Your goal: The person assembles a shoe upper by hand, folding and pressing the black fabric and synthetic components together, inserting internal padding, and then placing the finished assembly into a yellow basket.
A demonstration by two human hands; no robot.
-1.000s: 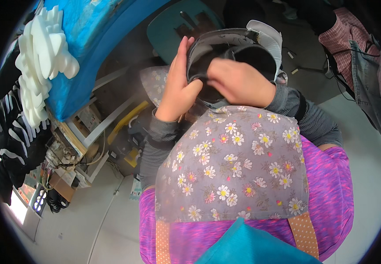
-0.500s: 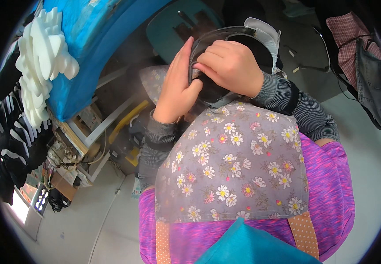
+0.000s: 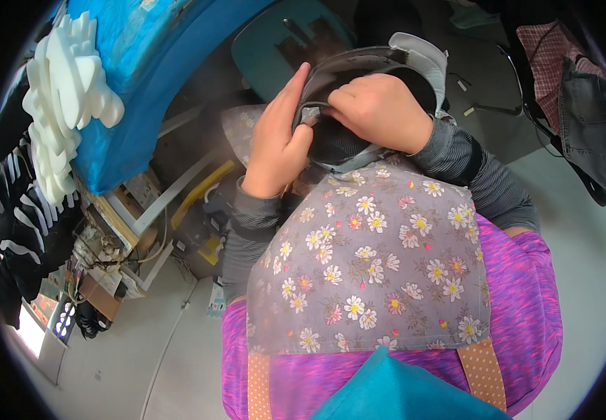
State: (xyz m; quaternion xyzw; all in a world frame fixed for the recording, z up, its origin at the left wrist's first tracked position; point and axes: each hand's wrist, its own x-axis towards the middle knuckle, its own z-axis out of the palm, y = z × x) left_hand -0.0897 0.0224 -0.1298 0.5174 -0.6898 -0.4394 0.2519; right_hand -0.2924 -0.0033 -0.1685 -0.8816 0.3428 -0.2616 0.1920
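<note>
On my lap sits a hollow, rounded black piece [image 3: 338,148] with a thin dark rim and a whitish-grey curved flap [image 3: 425,59] at its far right; I cannot tell its exact kind. My left hand [image 3: 276,143] lies along its left wall, fingers straight and together on the outside, thumb at the near side, holding it. Over the opening, my right hand [image 3: 381,112] has its fingers curled and closed on a dark edge inside the left part. The fingertips are partly hidden. A flowered grey apron [image 3: 380,273] covers my lap beneath.
White foam pieces [image 3: 72,84] rest against a blue covered surface [image 3: 131,91] at the left, with several black pieces with white strips [image 3: 19,210] below them. A teal stool [image 3: 261,49] stands ahead. Clothes [image 3: 583,105] hang over a chair at the right.
My right hand has shifted slightly right and nearer, away from the left wall, its fingers still curled. More of the opening's inside shows. My left hand stays nearly in place.
</note>
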